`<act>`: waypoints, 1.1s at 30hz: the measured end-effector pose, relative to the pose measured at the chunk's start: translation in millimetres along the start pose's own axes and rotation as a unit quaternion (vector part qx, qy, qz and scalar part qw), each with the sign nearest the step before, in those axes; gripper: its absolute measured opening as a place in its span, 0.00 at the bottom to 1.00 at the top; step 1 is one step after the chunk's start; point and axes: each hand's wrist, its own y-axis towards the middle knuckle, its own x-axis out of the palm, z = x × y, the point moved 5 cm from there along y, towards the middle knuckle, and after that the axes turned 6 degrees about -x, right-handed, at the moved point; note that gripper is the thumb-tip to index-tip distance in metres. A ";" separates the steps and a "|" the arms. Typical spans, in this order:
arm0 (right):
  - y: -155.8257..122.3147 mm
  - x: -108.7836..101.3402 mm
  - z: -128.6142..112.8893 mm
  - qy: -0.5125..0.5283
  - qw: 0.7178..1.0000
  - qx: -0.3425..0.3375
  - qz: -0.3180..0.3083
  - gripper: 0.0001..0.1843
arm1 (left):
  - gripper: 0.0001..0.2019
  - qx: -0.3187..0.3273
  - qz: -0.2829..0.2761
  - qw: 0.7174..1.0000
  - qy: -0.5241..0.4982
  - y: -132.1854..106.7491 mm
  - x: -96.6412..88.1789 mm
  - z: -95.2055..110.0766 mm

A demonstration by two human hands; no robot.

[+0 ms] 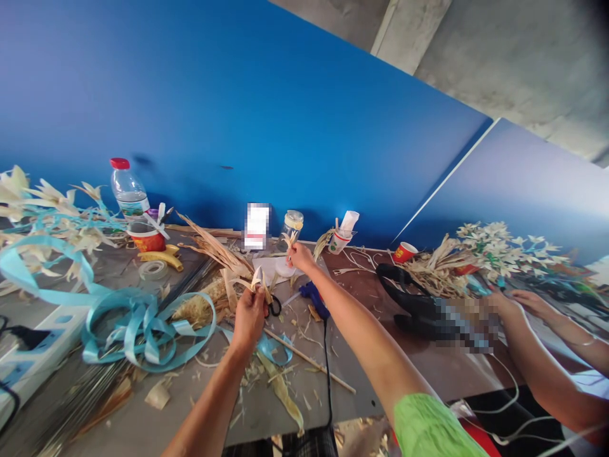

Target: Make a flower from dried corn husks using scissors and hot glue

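My left hand [250, 314] is closed around a pale corn-husk flower [259, 278], its petals pointing up and to the side. Just right of that hand show the black handles of scissors [275, 306]; whether they touch the hand I cannot tell. Farther forward, my right hand [301, 256] pinches a small pale husk piece [290, 240] in front of a glass jar [294, 222]. Under my right forearm lies a blue glue gun [314, 299] with a black cord. A white sheet [266, 268] lies between the two hands.
Light-blue ribbon [147, 330] lies in loops at left, beside wires [90, 393] and a power strip [47, 346]. A bottle [129, 190] and red cup [146, 240] stand behind. A thin stick [314, 362] crosses the scraps. At right, a co-worker's hands [511, 304] are near a black bag-like object [404, 298].
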 end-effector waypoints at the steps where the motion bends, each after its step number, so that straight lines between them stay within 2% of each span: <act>1: 0.7 -0.7 0.8 0.000 1.000 0.001 0.004 0.10 | 0.16 0.002 0.000 1.000 0.001 0.0 -0.1 0.3; 7: 5.9 -6.2 7.5 -0.011 0.998 -0.002 0.054 0.09 | 0.16 0.019 -0.001 1.000 -0.010 -0.9 -0.3 3.9; 14: 11.6 -3.1 7.5 -0.009 0.998 -0.005 0.063 0.11 | 0.16 0.006 0.000 1.000 -0.008 -0.8 0.6 2.2; 25: 11.1 24.6 21.2 -0.008 0.999 0.002 0.045 0.09 | 0.15 0.014 -0.008 1.000 -0.003 -1.5 1.7 2.9; 29: 10.2 21.9 23.2 0.020 0.999 0.010 0.047 0.09 | 0.15 0.014 -0.001 1.000 -0.001 -1.1 -0.6 2.5; 33: 0.6 9.4 18.1 0.059 0.996 0.011 0.064 0.14 | 0.14 0.020 0.005 1.000 0.001 -1.8 -2.3 5.9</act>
